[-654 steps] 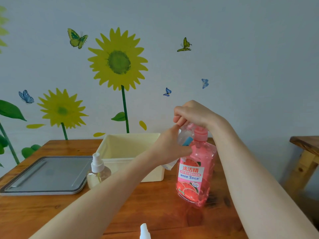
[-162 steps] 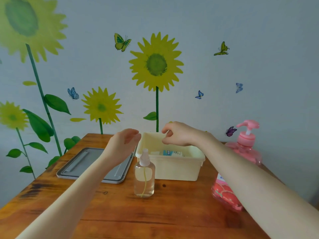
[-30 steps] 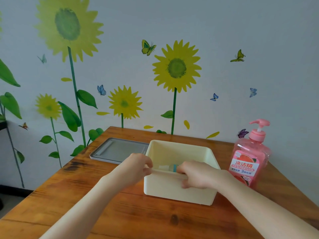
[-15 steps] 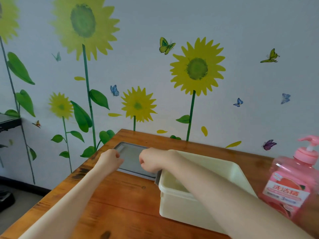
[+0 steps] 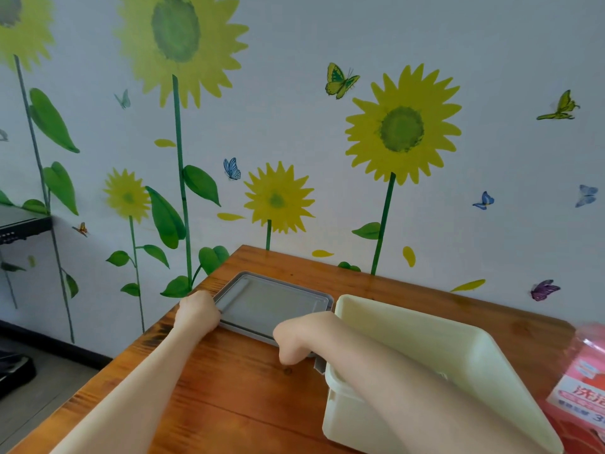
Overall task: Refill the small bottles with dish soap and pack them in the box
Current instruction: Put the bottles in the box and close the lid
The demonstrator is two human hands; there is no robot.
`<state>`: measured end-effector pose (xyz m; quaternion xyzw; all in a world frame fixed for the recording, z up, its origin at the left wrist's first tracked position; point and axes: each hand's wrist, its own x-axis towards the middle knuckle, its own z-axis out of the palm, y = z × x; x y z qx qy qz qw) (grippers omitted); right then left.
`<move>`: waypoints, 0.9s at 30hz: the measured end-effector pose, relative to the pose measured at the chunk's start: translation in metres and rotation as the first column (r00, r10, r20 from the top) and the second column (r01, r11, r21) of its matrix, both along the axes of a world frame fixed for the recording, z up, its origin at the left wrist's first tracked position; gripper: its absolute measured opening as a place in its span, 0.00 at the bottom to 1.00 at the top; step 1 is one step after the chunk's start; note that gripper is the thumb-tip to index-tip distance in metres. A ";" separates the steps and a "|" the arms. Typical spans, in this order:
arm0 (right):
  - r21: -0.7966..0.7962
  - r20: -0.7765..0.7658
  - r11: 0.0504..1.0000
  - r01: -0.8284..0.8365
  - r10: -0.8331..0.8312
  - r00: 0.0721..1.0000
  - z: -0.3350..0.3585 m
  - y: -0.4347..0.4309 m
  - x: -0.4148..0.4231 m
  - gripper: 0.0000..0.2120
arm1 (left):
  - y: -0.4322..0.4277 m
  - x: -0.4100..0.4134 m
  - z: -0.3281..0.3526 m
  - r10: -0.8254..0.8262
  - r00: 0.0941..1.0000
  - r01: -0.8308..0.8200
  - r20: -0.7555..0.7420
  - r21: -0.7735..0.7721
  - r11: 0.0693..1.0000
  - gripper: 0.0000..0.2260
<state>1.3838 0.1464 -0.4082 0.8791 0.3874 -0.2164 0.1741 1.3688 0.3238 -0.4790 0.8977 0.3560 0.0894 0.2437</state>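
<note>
Soft, bright, even daylight fills your view. Just left of the cream box (image 5: 409,314), the grey lid (image 5: 271,306) carries a dull, flat sheen. Your right hand (image 5: 294,342) casts only a faint, blurry-edged shadow on the wooden table (image 5: 212,388). Right of the box, at the frame's edge, the pink soap bottle (image 5: 582,388) is smeared with blur. Far above and left of the box, the large wall sunflower (image 5: 176,37) looks soft and stretched. The stems beside it lean with wide-angle distortion.
</note>
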 end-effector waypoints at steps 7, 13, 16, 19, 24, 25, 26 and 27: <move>0.046 -0.017 0.999 0.000 0.000 1.000 0.001 -0.005 -0.001 0.12 | -0.001 0.005 0.000 0.091 0.995 -0.081 0.046 -0.178 0.981 0.05; 0.264 -0.062 0.958 0.114 -0.102 0.993 -0.006 -0.005 0.009 0.10 | -0.006 0.005 0.028 0.367 0.833 0.074 0.414 -0.741 0.667 0.05; 0.510 -0.075 0.840 0.184 -0.170 0.983 0.007 -0.010 0.013 0.11 | -0.019 -0.002 0.058 0.434 0.710 0.222 0.554 -0.761 0.609 0.03; 0.801 -0.125 0.542 0.253 -0.261 0.957 0.039 -0.019 0.019 0.15 | -0.043 -0.009 0.092 0.245 0.625 0.263 0.741 -0.495 0.828 0.07; 0.762 -0.645 -0.058 0.644 -0.154 0.749 0.101 -0.041 0.018 0.22 | -0.104 -0.031 0.142 -0.247 0.535 0.218 0.808 0.150 0.964 0.05; 0.712 -0.702 -0.109 0.694 -0.111 0.704 0.111 -0.048 0.017 0.22 | -0.117 -0.035 0.147 -0.342 0.538 0.224 0.770 0.261 0.939 0.07; 0.665 -0.745 -0.152 0.731 -0.072 0.663 0.118 -0.056 0.017 0.22 | -0.130 -0.038 0.150 -0.428 0.540 0.229 0.725 0.363 0.903 0.08; 0.626 -0.774 -0.190 0.756 -0.035 0.632 0.123 -0.064 0.016 0.21 | -0.142 -0.042 0.151 -0.502 0.536 0.243 0.679 0.446 0.862 0.09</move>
